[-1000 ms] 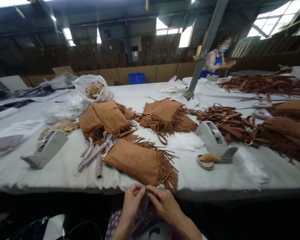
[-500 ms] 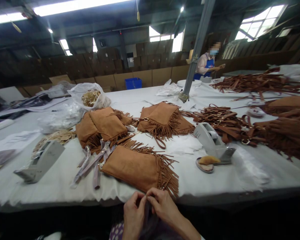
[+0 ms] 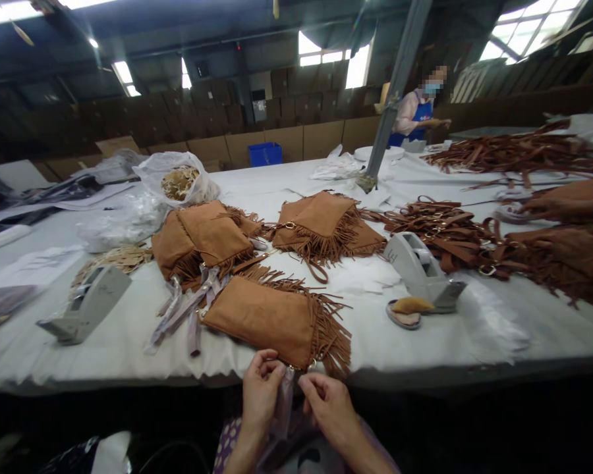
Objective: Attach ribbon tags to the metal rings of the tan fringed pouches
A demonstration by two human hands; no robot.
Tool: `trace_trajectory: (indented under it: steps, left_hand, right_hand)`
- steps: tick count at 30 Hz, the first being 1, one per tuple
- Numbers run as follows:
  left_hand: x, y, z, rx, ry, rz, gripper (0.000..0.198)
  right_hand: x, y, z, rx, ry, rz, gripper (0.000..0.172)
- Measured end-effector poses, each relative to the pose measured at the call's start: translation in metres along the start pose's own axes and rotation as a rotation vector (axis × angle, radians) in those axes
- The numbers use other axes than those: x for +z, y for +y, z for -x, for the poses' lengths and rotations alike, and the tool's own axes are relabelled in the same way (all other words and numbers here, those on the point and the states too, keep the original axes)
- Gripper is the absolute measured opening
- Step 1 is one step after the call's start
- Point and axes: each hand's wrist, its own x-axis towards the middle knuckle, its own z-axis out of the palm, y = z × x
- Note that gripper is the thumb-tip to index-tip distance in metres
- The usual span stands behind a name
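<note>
My left hand (image 3: 259,394) and my right hand (image 3: 326,403) meet at the near edge of the white table (image 3: 103,342), both pinching a thin, pale wrapped strap (image 3: 283,407) that hangs between them. Just beyond my fingers lies a tan suede fringed bag (image 3: 267,317) with a small metal ring at its near corner. More wrapped straps (image 3: 185,309) trail off to the left of that bag.
Two more piles of tan fringed bags (image 3: 207,237) (image 3: 326,224) lie mid-table. Grey tape dispensers stand at left (image 3: 91,304) and right (image 3: 420,268). Brown straps (image 3: 445,230) and darker bags (image 3: 568,253) fill the right side. A person (image 3: 418,115) works at the far end.
My hands have parted slightly and the pale strap now shows between them. The view has shifted a little; the things on the table have not moved.
</note>
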Motion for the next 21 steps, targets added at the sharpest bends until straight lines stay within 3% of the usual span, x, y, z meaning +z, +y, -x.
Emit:
trace_trajectory:
  steps: [4, 8, 12, 17, 21]
  left_hand:
    - [-0.003, -0.002, -0.001, -0.045, -0.006, 0.044, 0.040]
    - [-0.003, -0.001, -0.002, -0.042, -0.014, 0.056, 0.040]
    - [-0.005, -0.001, -0.003, -0.030, 0.008, 0.051, 0.040]
    - [-0.022, -0.012, 0.001, -0.049, 0.022, -0.065, 0.045]
    - [-0.029, -0.011, 0.010, -0.066, -0.139, -0.162, 0.053]
  right_hand:
    - [0.012, 0.012, 0.000, 0.213, -0.135, -0.222, 0.052]
    - [0.025, 0.010, -0.007, 0.360, -0.089, -0.481, 0.051]
    - [0.030, 0.004, -0.012, 0.440, -0.050, -0.645, 0.044]
    - [0.029, 0.002, -0.013, 0.491, -0.010, -0.725, 0.031]
    - [0.030, 0.004, -0.013, 0.488, -0.015, -0.744, 0.028]
